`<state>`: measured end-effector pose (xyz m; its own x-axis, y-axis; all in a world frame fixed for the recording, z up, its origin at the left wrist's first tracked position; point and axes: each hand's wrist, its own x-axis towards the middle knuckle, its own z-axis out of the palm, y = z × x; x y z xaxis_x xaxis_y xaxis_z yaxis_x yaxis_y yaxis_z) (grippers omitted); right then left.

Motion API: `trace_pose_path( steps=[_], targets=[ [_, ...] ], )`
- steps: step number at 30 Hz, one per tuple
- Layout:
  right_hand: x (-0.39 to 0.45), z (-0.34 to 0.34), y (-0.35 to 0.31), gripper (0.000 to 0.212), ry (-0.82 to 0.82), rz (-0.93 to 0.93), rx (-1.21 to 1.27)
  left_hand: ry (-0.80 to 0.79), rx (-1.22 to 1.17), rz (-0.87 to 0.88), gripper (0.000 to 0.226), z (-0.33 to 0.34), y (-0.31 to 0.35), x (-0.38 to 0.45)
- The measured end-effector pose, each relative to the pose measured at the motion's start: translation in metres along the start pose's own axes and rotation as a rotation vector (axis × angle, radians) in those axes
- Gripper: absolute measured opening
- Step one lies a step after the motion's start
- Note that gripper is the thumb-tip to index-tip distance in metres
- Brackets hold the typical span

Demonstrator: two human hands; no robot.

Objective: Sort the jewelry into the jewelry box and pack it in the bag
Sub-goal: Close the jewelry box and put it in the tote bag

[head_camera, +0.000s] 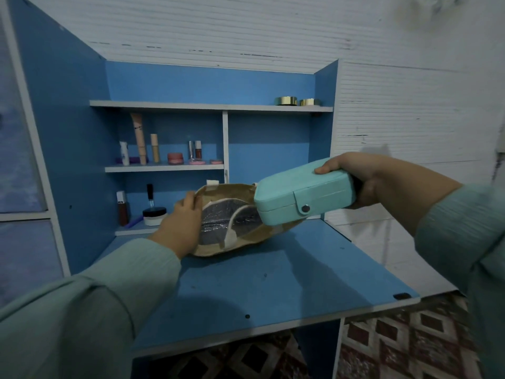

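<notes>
Right hand point(363, 181) fingers clamp the snapped-shut jewelry box point(303, 194), long axis angled down-left into the bag point(232, 242) mouth, left hand point(183, 222) fingers gripping its rim open.

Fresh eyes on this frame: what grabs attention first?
The mint-green jewelry box, snapped closed, held in the right hand with its end at the mouth of the tan bag. The left hand grips the bag's rim, holding it open so its silver lining shows, on the blue desk. Cosmetics line the shelves behind.
</notes>
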<state>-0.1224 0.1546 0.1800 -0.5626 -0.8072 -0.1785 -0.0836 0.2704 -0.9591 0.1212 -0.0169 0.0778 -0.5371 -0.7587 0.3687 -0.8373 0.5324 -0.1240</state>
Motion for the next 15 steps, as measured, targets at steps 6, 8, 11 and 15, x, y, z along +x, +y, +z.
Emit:
trace_pose_path(
  steps=[6,8,11,15],
  targets=[
    [-0.001,0.015,-0.016,0.021,-0.01,-0.055,0.05,0.009,0.018,0.019,0.089,0.003,0.001,-0.002],
    [0.0,0.023,-0.016,0.022,-0.027,-0.054,0.053,0.011,-0.044,0.043,0.085,0.001,-0.002,-0.001],
    [0.004,0.038,-0.012,0.021,-0.064,-0.049,0.043,0.022,-0.129,0.052,0.074,-0.007,-0.005,0.0],
    [0.011,0.055,-0.003,0.023,-0.105,-0.015,0.011,0.052,-0.198,0.062,0.064,-0.018,-0.009,0.001]
  ],
)
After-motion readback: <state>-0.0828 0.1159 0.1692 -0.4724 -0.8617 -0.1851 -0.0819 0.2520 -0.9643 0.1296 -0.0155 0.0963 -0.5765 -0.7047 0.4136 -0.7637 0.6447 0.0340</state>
